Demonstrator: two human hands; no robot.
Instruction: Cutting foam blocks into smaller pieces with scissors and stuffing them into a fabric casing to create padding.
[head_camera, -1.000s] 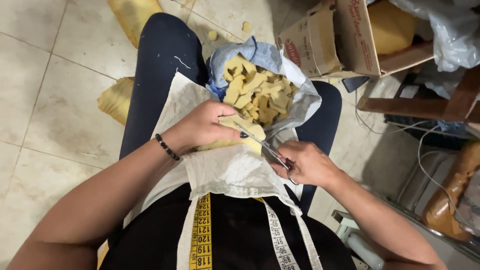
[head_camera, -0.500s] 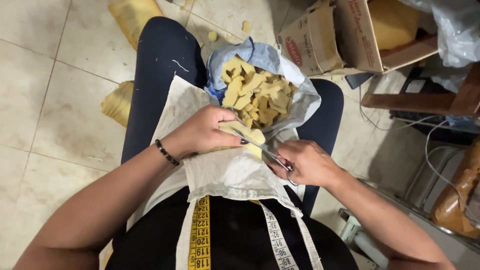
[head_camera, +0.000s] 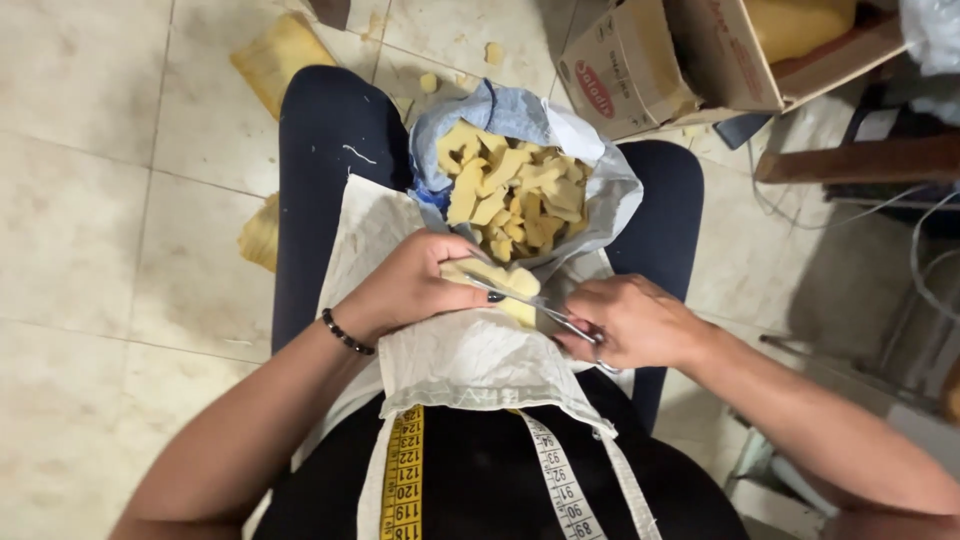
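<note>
**A:** What packaging is showing around the seated person?

**B:** A brown cardboard box (head_camera: 640, 62) is lying open on the tiled floor (head_camera: 90, 200) at the upper right, with a red oval label on its near flap; the print is too small to tell. A pale blue-grey plastic bag (head_camera: 520, 115) is sitting between the knees, open-mouthed and holding a heap of yellow foam scraps (head_camera: 510, 190). A white woven sack (head_camera: 470, 355) is lying spread across the lap, and a yellow and white measuring tape (head_camera: 405, 470) is hanging down the dark shirt.

**B:** Larger yellow foam blocks (head_camera: 280, 55) are lying on the floor at the upper left.

**A:** And the hands?

**B:** The left hand (head_camera: 410, 285) is curling closed around a yellow foam piece (head_camera: 500, 280), just below the bag's mouth, over the sack. Its long axis is running left to right, the free end pointing toward the right hand (head_camera: 630, 320). That hand is gripping scissors (head_camera: 535, 308), whose blades are pointing up-left and meeting the foam piece.
</note>
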